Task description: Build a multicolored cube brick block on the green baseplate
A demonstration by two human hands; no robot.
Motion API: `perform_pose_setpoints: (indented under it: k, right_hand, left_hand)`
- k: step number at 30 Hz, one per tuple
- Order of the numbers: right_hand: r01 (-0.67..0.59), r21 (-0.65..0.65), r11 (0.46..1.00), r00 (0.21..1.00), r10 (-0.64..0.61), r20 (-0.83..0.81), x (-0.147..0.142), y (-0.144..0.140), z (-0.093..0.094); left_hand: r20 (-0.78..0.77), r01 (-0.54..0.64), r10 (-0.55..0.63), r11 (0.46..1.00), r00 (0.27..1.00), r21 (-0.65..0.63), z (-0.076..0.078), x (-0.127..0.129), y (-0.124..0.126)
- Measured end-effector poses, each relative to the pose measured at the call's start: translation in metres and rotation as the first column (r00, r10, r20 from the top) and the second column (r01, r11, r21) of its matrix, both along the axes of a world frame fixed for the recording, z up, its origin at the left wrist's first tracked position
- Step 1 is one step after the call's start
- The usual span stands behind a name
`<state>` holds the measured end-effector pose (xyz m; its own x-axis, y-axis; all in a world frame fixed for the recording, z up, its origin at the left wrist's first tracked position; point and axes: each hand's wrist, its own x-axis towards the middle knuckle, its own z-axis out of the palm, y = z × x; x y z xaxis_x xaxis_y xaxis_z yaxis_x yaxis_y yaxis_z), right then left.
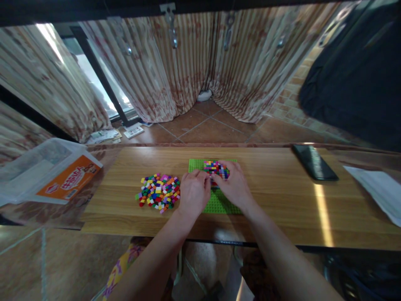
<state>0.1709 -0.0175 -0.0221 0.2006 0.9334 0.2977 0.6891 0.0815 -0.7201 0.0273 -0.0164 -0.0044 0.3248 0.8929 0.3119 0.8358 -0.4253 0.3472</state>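
A long wooden table stretched across the room, brown with thin wavy lines in the wood. A bright stripe of light lay on its right part. Near the middle of the table sat a green studded plate. A patch of small colored blocks was on the far part of the plate, and both hands were over it. The left hand had its fingers bent and close together at the near left edge of the patch. The right hand curved around the patch's right side, with its thumb pointing in toward the left hand. The fingertips were too small to tell if either hand pinched a block.

Just left of the left hand was a loose pile of blocks in many colors. A black phone lay well to the right, with white paper beyond it. At the far left was a see-through box with an orange label.

Behind the table, striped curtains hung down to a floor of reddish-brown tiles. Some papers lay near the left curtain, and a big dark cloth filled the right side.
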Motion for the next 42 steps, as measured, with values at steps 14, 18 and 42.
perform_pose_setpoints:
  k: [14,18,42]
  right_hand:
    - [0.006,0.003,1.0,1.0,-0.006,-0.019,-0.001,0.003,-0.003]
    - [0.001,0.012,1.0,1.0,-0.001,-0.012,0.0,0.002,-0.005]
    - [-0.06,0.028,0.998,0.998,0.059,0.037,0.008,0.0,-0.004]
  left_hand:
    - [0.012,0.006,-0.006,1.0,1.0,-0.001,0.0,0.001,0.0]
    - [0.051,0.022,-0.02,0.999,0.998,-0.04,0.001,-0.001,0.001]
    - [-0.26,-0.126,0.033,0.928,0.965,-0.35,0.011,-0.104,0.043]
